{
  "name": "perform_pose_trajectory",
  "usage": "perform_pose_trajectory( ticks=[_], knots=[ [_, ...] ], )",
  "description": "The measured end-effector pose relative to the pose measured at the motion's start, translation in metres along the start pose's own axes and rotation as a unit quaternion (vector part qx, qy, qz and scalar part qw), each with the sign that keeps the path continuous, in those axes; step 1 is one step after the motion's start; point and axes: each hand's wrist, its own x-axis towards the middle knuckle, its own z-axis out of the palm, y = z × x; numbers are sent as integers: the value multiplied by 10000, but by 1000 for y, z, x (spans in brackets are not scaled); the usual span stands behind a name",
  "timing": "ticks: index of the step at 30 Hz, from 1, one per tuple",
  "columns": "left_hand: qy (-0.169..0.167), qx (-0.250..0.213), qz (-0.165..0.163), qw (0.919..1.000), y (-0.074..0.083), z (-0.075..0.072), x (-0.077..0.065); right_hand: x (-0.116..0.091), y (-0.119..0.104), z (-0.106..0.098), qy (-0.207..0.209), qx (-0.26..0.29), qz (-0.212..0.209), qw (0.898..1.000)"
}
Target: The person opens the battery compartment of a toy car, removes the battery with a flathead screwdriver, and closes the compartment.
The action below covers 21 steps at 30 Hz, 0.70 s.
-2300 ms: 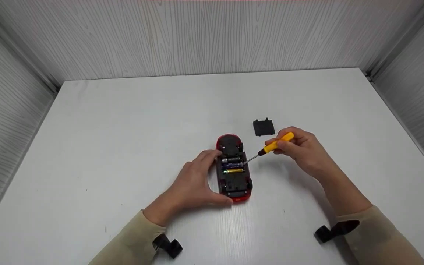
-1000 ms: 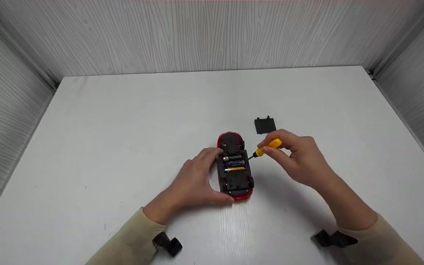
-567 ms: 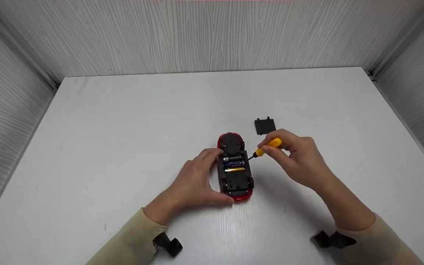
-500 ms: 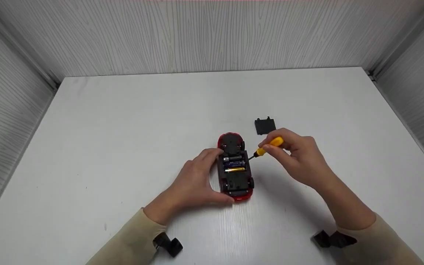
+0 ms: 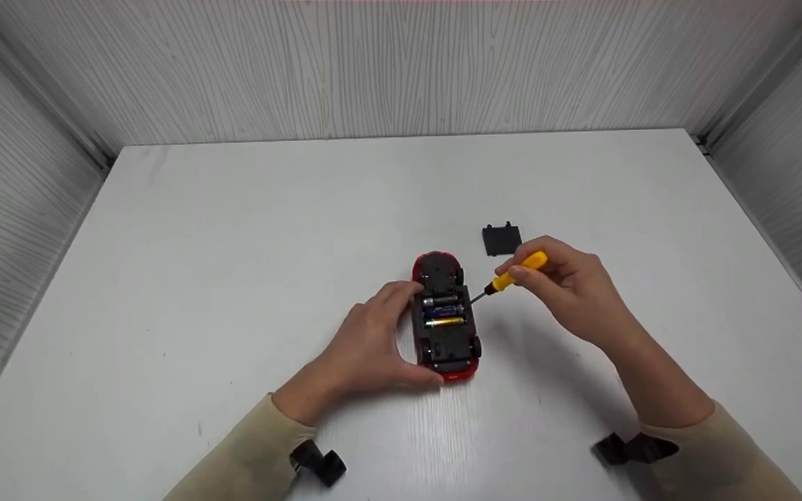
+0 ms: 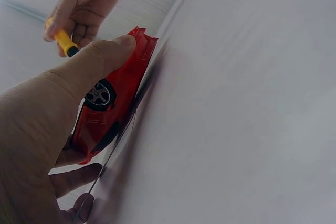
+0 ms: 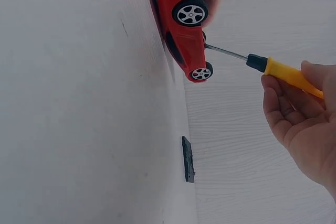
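Note:
A red toy car [image 5: 448, 344] lies upside down on the white table, its black underside up. Three batteries [image 5: 444, 311] sit side by side in its uncovered compartment. My left hand [image 5: 366, 348] grips the car by its ends, thumb at the near end and fingers along the left side. My right hand [image 5: 575, 289] pinches the yellow handle of a screwdriver [image 5: 519, 271] between thumb and fingers. The screwdriver's shaft slants down to the compartment's right edge, beside the batteries. In the right wrist view the screwdriver's tip [image 7: 210, 46] meets the car's underside near a wheel.
A black battery cover [image 5: 502, 239] with small tabs lies flat on the table beyond the car, close to my right hand. Grey wood-grain panels [image 5: 401, 69] wall the table at the back and both sides.
The screwdriver tip has gone from over the batteries to the compartment's right edge. In the last half second my right hand has risen slightly rightward, showing more shaft. My left hand keeps its grip.

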Motion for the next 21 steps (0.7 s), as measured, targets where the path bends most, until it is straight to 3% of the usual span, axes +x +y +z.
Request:
perform_pose_trajectory(
  ticks=[13,21],
  knots=[
    [14,26,4,10000,1,1,1,-1,2,1,38,222,-216,9995],
    [46,46,55,10000,0,2,1,2,14,-3,-155,862,85,9961]
  ],
)
